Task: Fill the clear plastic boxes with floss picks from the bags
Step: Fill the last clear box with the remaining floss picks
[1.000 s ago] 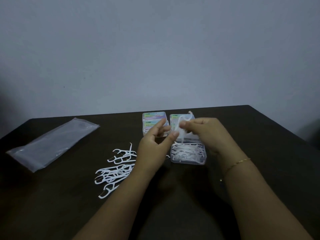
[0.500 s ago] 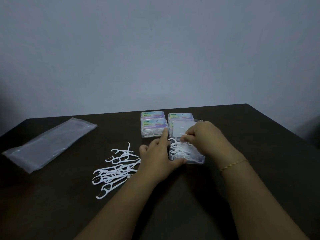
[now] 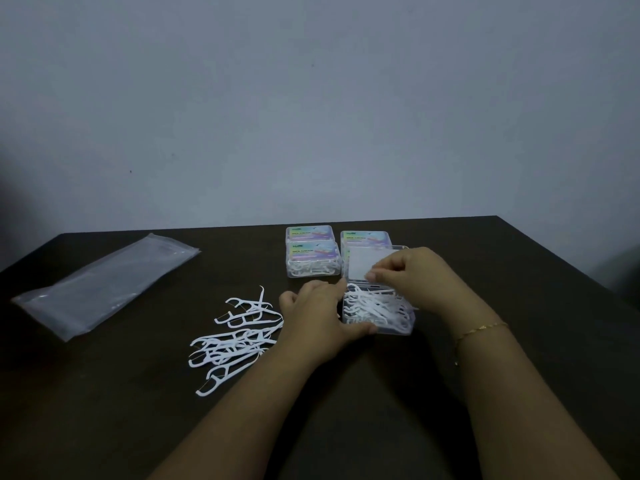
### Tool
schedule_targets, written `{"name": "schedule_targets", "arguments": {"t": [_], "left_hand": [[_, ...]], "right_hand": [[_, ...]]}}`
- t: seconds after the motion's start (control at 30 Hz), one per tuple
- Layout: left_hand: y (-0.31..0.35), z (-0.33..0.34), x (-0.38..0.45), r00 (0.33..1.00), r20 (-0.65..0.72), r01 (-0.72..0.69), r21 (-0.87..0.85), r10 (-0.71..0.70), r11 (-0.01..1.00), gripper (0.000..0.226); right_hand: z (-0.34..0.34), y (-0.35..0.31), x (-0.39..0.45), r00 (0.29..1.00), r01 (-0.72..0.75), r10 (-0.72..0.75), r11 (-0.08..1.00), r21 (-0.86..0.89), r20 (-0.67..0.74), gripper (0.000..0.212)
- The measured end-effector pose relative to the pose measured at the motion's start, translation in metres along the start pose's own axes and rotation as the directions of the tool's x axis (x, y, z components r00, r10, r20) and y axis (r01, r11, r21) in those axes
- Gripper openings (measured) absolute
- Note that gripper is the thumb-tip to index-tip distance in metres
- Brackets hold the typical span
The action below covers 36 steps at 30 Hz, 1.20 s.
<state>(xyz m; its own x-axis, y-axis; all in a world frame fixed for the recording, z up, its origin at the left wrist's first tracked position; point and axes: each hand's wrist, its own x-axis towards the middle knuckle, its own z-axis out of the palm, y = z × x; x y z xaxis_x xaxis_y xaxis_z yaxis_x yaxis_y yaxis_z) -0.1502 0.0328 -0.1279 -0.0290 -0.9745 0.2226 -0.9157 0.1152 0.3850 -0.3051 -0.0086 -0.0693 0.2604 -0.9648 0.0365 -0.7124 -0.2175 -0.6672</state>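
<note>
Now that picks are in, our right hand [image 3: 412, 275] pinches the lid [image 3: 363, 268] down; left hand [image 3: 322, 317] grips the box [image 3: 398, 329] near the tabletop's [image 3: 415, 410] far edge — nearly filled.

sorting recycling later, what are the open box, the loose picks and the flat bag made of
Open box: clear rigid plastic, by the look; the picks inside show through its walls.
Loose floss picks: white moulded plastic, probably matte; no shine shows.
Flat bag: thin transparent plastic film, glossy, with creases and pale glints.
Table: dark, maybe wood or laminate; too dim to tell.
</note>
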Motion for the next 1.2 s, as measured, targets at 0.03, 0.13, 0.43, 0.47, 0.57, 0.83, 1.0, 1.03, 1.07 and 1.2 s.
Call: {"name": "schedule_targets", "arguments": {"t": [0.03,0.13,0.43,0.47,0.57,0.83,1.0,1.03,1.07,1.2], "left_hand": [[0.0,0.0,0.0,1.0,0.008,0.001,0.012,-0.002,1.0,0.072],[0.001,-0.001,0.001,0.999,0.028,0.019,0.039,-0.02,0.999,0.077],[-0.002,0.0,0.002,1.0,0.027,-0.004,0.037,0.003,0.999,0.069],[-0.002,0.0,0.002,1.0,0.03,-0.008,0.044,0.007,0.999,0.069],[0.0,-0.002,0.001,0.999,0.047,0.0,0.058,-0.003,0.998,0.075],[0.001,-0.003,0.0,0.996,0.018,0.091,-0.135,-0.09,0.987,0.064],[0.002,-0.003,0.003,0.995,0.01,0.101,-0.145,-0.1,0.984,0.055],[0.002,-0.003,0.003,0.995,0.008,0.099,-0.139,-0.099,0.985,0.054],[0.002,-0.003,0.002,0.995,0.006,0.096,-0.127,-0.096,0.987,0.053],[0.003,-0.003,0.001,0.997,0.01,0.075,-0.085,-0.074,0.994,0.051]], "right_hand": [[-0.001,0.0,-0.002,0.998,-0.015,0.016,1.0,-0.004,0.056,0.018],[-0.001,-0.002,-0.007,0.975,-0.043,0.072,0.989,-0.143,0.21,0.016],[-0.004,0.002,-0.001,0.982,-0.09,0.118,0.979,-0.183,0.148,0.006],[-0.003,0.002,0.0,0.984,-0.087,0.114,0.978,-0.189,0.137,0.006],[-0.005,0.003,-0.001,0.989,-0.088,0.102,0.988,-0.127,0.108,0.006],[-0.02,0.013,-0.004,0.975,-0.199,0.209,0.972,-0.126,0.074,0.006],[-0.023,0.014,-0.006,0.954,-0.256,0.271,0.959,-0.122,0.131,0.007],[-0.023,0.013,-0.006,0.952,-0.257,0.273,0.958,-0.126,0.14,0.009],[-0.023,0.012,-0.006,0.951,-0.255,0.273,0.958,-0.131,0.144,0.01],[-0.025,0.011,-0.004,0.957,-0.265,0.278,0.954,-0.141,0.085,0.013]]}}
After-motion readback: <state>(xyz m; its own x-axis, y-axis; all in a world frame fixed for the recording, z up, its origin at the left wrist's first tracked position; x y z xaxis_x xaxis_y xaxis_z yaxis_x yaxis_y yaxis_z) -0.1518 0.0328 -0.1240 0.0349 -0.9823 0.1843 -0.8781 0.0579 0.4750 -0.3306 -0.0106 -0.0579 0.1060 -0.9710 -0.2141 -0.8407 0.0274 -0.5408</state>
